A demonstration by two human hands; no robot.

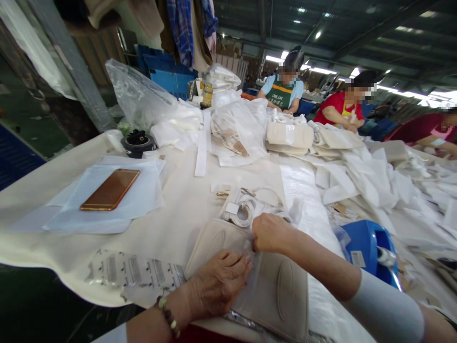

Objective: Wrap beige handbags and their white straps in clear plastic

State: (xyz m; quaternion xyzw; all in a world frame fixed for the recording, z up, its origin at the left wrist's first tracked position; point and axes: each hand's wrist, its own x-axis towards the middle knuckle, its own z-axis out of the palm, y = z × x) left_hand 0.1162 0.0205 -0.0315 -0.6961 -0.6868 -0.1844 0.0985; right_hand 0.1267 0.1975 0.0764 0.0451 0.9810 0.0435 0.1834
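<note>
A beige handbag (291, 295) lies at the near edge of the table, with its wrapped strap (244, 212) and gold-coloured hardware above it. Clear plastic film (254, 281) runs down the middle of the bag. My left hand (219, 281), a bead bracelet on its wrist, rests on the bag with fingers stretched flat against it beside the film; its thumb is hidden. My right hand (271, 233) is closed in a pinch at the film's upper end, near the strap. Printed silvery plastic packaging (137, 271) sticks out to the left of the bag.
On the left, a phone (110, 189) lies on white sheets (143, 202), near a black tape roll (138, 143). A blue tape dispenser (367, 247) stands right of my forearm. Wrapped beige bags (290, 136) and white packing pieces (382, 176) are piled behind. Co-workers (283, 90) are beyond.
</note>
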